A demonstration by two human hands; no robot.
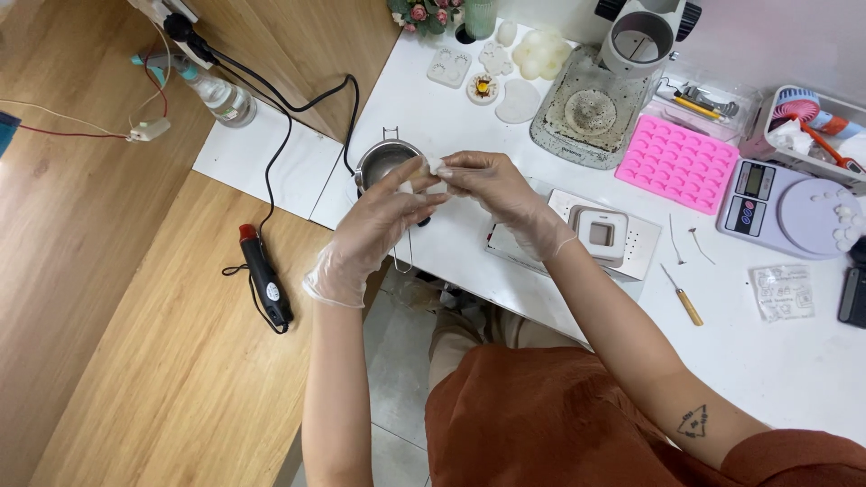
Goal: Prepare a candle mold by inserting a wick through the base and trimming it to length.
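Observation:
Both of my hands wear thin clear gloves and meet above the left edge of the white table [794,370]. My left hand [374,225] and my right hand [492,185] pinch a small white lump [435,167] between their fingertips. Just behind the fingers stands a small metal melting pot [381,162] with a wire handle that reaches toward me. Part of the pot's rim is hidden by my left fingers.
A white square device [600,234] lies right of my hands. Further right are a pink silicone mould [677,162], a digital scale [794,212], a yellow-handled pick [681,296] and a stone slab with white shapes [586,113]. A black heat gun [264,280] lies on the wooden bench at left.

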